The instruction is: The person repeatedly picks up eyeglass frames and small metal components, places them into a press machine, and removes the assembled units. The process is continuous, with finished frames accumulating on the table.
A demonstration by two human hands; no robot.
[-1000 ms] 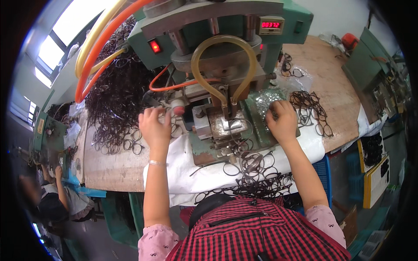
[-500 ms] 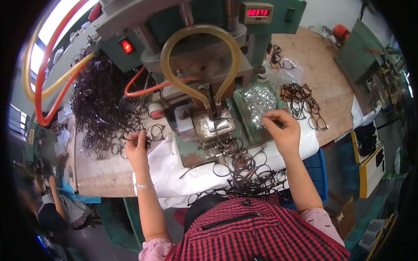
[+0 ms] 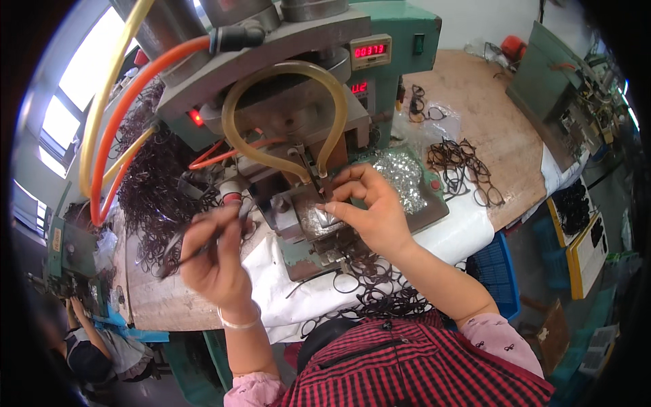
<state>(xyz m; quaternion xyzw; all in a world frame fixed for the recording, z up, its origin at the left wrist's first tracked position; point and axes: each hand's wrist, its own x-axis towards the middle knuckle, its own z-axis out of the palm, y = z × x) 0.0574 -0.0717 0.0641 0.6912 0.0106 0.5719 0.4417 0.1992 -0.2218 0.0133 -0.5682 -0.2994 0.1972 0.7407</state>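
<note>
My left hand (image 3: 220,264), smeared by motion, is closed around a dark eyeglass frame (image 3: 180,247) in front of the press's left side. With thumb and forefinger pinched, my right hand (image 3: 376,214) reaches over the metal die (image 3: 313,218) of the green press (image 3: 400,37). Whatever lies between those fingertips is too small to make out. Right of the die, a tray holds a heap of small shiny clear pieces (image 3: 401,180). Several finished-looking dark eyeglass frames (image 3: 386,292) lie piled between the press and my apron.
A big heap of dark eyeglass frames (image 3: 152,183) covers the table's left. More frames (image 3: 461,163) lie at the right, past the tray. An orange hose (image 3: 119,125) and a yellowish tube loop (image 3: 339,102) hang around the press. A blue basket (image 3: 498,275) stands below the right edge.
My right hand has moved left from the shiny pieces to the die. My left hand has come up off the heap's edge with an eyeglass frame. The view has shifted slightly.
</note>
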